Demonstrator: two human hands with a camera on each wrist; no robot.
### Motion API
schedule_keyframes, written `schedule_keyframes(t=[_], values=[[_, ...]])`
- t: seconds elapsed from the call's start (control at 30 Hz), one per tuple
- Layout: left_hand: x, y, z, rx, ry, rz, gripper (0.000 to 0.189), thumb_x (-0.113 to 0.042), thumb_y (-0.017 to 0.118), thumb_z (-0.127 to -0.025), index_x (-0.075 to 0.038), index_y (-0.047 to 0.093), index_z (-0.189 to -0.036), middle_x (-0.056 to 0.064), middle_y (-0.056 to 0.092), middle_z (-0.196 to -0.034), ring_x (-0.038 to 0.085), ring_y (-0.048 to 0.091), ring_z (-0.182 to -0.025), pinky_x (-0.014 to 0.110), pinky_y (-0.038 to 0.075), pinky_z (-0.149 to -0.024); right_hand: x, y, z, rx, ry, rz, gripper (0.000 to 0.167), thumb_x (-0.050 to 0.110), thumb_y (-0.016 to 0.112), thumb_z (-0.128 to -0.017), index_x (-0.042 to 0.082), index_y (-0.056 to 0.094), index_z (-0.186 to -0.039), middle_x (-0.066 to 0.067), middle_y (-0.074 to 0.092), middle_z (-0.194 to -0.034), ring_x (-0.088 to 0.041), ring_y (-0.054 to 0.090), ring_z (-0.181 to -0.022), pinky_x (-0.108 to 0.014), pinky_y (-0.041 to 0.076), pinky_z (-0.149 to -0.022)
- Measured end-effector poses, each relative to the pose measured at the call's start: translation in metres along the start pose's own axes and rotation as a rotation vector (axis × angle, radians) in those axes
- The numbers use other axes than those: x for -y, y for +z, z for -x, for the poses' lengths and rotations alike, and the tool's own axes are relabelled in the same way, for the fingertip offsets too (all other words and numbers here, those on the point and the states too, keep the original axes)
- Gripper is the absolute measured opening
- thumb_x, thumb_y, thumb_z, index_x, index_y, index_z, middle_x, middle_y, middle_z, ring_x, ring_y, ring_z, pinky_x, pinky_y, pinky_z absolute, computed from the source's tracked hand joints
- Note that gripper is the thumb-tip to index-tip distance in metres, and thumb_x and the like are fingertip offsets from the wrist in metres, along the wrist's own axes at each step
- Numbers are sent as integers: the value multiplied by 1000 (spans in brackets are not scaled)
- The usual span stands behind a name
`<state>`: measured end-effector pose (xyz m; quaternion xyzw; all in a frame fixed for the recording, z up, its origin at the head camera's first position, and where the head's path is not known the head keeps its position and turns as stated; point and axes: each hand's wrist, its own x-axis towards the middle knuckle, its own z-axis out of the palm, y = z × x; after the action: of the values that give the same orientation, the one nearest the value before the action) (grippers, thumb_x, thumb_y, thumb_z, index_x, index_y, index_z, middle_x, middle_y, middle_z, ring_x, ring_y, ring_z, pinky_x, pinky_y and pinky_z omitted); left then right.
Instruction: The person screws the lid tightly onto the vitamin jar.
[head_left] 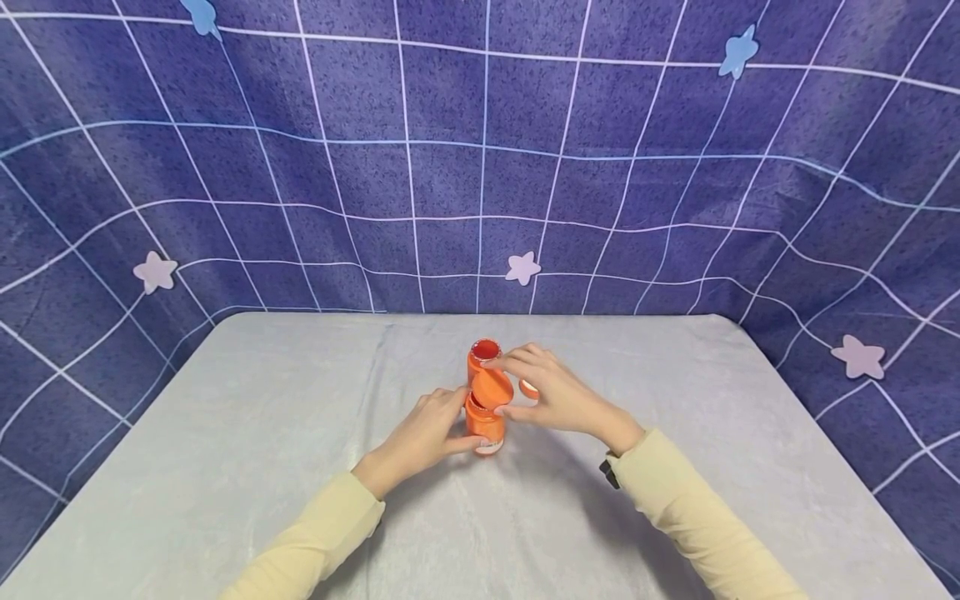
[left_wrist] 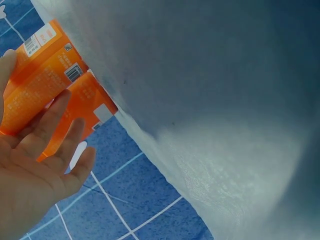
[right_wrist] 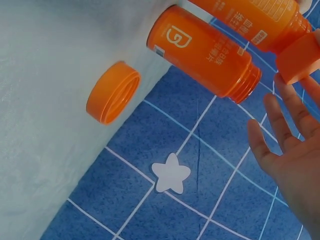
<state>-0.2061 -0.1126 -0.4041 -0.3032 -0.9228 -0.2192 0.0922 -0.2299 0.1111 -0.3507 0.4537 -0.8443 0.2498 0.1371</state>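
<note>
Two orange bottles stand one behind the other on the table. My left hand grips the front bottle, its thumb on the near side and its fingers on the far left side. In my right hand, thumb and fingers pinch an orange cap, tilted at the mouth of the front bottle. Close behind is the rear bottle, uncapped, its red opening showing in the head view. A second orange cap lies on the table to the right, partly hidden by the right hand in the head view.
A pale grey cloth covers the table. Behind and at the sides hangs a blue-purple curtain with a white grid and stars. Both sleeves are pale yellow, and a dark device sits under the right cuff.
</note>
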Motion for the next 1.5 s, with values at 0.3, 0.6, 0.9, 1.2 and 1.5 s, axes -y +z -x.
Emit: schedule_keyframes(t=[0.3, 0.6, 0.9, 1.2, 1.5], values=[[0, 0, 0, 8, -15, 11, 68, -47, 69, -75, -12, 46, -129, 5, 63, -114, 24, 57, -101, 44, 39, -93, 2, 1, -1, -9, 3, -3, 49, 33, 72, -77, 15, 57, -120, 5, 61, -116, -13, 48, -108, -37, 39, -92], [-1, -1, 1, 11, -19, 4, 68, -48, 69, -75, -11, 46, -128, 6, 64, -111, 25, 57, -101, 43, 39, -92, 4, 2, -3, 14, 7, -2, 46, 31, 71, -77, 16, 57, -119, 5, 60, -117, -13, 47, -110, -37, 38, -93], [-2, -1, 1, 11, -22, 8, 71, -48, 69, -75, -11, 44, -131, 6, 63, -113, 25, 57, -101, 44, 39, -92, 4, 4, -3, 19, -12, -9, 43, 31, 70, -78, 17, 59, -118, 6, 59, -117, -12, 45, -111, -37, 38, -93], [-3, -2, 1, 17, -33, 25, 74, -48, 69, -75, -10, 43, -133, 6, 61, -119, 26, 57, -105, 45, 39, -95, 4, 6, -3, 24, -20, -3, 43, 31, 70, -79, 17, 59, -118, 5, 59, -118, -12, 46, -111, -37, 38, -93], [-3, -2, 1, 15, -28, 21, 73, -46, 69, -75, -10, 44, -133, 7, 62, -117, 25, 57, -103, 45, 39, -94, 2, 9, -2, 9, -26, 0, 41, 29, 71, -78, 17, 60, -116, 4, 60, -116, -13, 46, -111, -37, 38, -93]])
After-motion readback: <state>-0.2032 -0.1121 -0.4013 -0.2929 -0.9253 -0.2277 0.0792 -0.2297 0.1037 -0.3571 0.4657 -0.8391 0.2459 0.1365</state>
